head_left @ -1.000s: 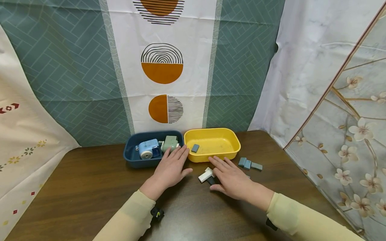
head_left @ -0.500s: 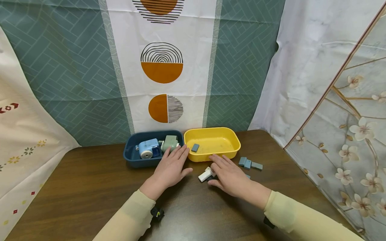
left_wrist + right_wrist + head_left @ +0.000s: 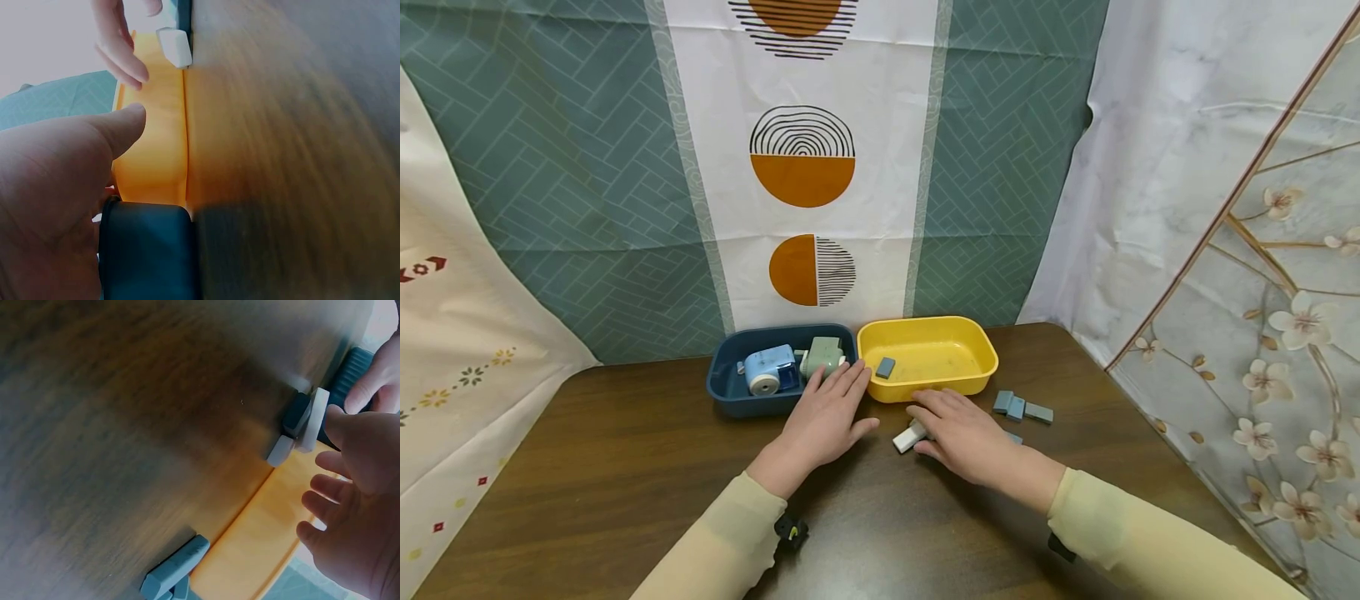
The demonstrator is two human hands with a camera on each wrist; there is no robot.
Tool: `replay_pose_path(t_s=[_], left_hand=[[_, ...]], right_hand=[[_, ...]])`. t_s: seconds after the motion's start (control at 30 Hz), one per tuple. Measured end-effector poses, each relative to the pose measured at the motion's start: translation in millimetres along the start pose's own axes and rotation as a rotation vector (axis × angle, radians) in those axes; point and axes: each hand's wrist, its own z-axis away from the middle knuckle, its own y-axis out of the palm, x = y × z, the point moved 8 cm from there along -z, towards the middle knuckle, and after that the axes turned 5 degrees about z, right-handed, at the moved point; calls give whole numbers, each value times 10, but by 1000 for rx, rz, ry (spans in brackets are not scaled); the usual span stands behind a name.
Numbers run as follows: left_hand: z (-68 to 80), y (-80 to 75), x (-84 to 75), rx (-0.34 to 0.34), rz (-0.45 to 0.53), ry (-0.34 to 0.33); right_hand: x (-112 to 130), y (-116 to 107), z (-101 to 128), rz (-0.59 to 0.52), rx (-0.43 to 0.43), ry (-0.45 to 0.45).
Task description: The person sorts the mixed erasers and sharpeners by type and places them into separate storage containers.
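The right hand (image 3: 962,437) reaches in from the right, palm down and slanting left, its fingers pointing toward the near wall of the yellow bin (image 3: 966,387). The right wrist view shows its 4 fingers loosely bent and set apart, with a fairly wide gap to the thumb, which is just beside the white block (image 3: 312,419); whether they touch, I cannot tell. That block leans by the dark block (image 3: 295,412), with a pale block (image 3: 281,451) next to them, all 3 on the surface (image 3: 662,500) just in front of the yellow bin.

The left hand (image 3: 823,417) is wide, fingers straight and close together, thumb out to the right. Its fingers lie across the corner where the yellow bin and the blue bin (image 3: 752,407) meet.

Inside the blue bin are a blue gadget (image 3: 767,371) and a green gadget (image 3: 823,357). 1 small block (image 3: 886,367) lies in the yellow bin's left end. Right of that bin, 3 grey-blue blocks (image 3: 1016,409) sit bunched on the surface; another (image 3: 1014,437) shows partly past the right hand. Yellow sleeves (image 3: 1150,533) cover both forearms. Patterned cloths (image 3: 1000,167) hang behind.
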Motion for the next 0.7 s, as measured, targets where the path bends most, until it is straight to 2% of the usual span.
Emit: replay_pose_path(t_s=[0.27,0.7], left_hand=[[-6,11,9,4,21,-1],[-8,11,11,8,3,-10]], right_hand=[[-31,42,-30,-22,28,-3],[-60,88,-31,-44,67,-2]])
